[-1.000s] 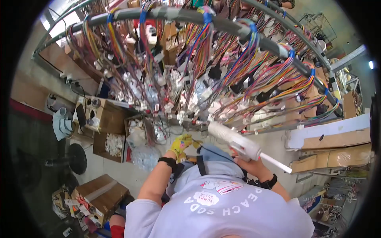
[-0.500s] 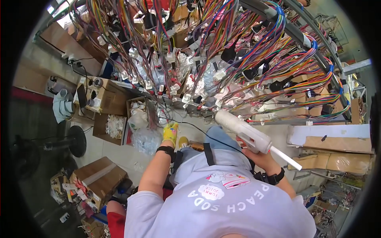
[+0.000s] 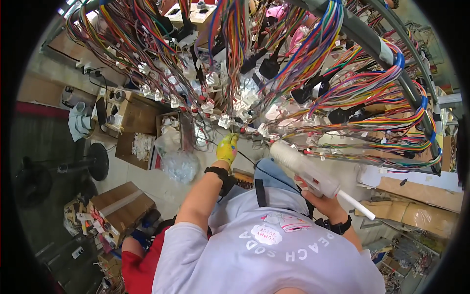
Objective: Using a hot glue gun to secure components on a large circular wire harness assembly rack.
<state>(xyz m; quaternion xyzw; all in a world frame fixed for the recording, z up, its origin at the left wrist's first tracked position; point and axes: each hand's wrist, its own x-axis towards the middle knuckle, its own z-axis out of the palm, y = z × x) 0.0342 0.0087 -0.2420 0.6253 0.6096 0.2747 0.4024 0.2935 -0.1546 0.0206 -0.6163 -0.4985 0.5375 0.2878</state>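
Observation:
My right hand is wrapped round a white glue gun, whose tape-wrapped front end points up and left toward the hanging wires. A white glue stick sticks out of its back. My left hand, in a yellow patterned glove, is raised just below the row of white connectors at the ends of the wire bundles. Its fingers are bent together at the wires; what lies between them is too small to make out. Multicoloured wire bundles hang from a curved grey rail.
A black cord crosses in front of my legs. To the left stand an open carton of white parts, a clear plastic bag and a taped cardboard box. A person's red sleeve shows at lower left. Flat cardboard lies at right.
My left hand has moved up and to the right, from beside the plastic bag to the connectors. The glue gun stays in my right hand, shifted slightly. More of the red sleeve shows.

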